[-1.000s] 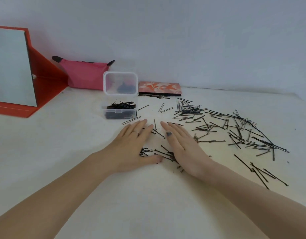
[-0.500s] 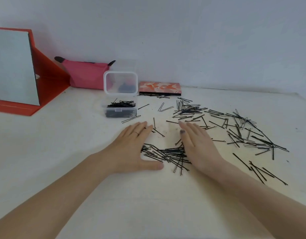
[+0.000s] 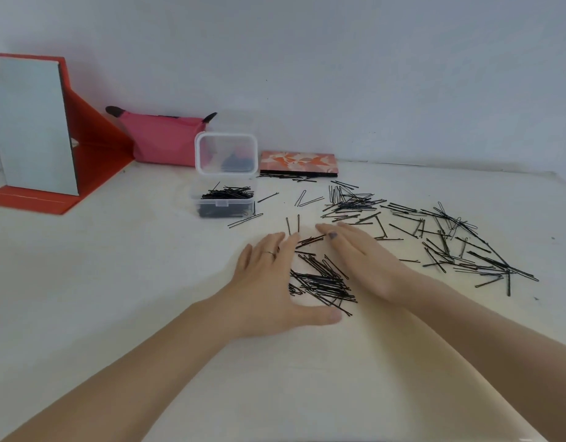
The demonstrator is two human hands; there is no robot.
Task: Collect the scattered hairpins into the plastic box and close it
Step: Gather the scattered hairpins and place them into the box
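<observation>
Left hand and right hand: each grip wide, fingers flat on the bench, holding nothing, flanking a gathered heap of hairpins. Plastic box, lid upright and partly filled, stands at 11 o'clock from the heap, apart from it. Scattered hairpins lie from 1 to 3 o'clock. Recommendation: press palms inward, keep pins parallel, pinch the bundle low; stray pins will likely slip from a loose hold.
</observation>
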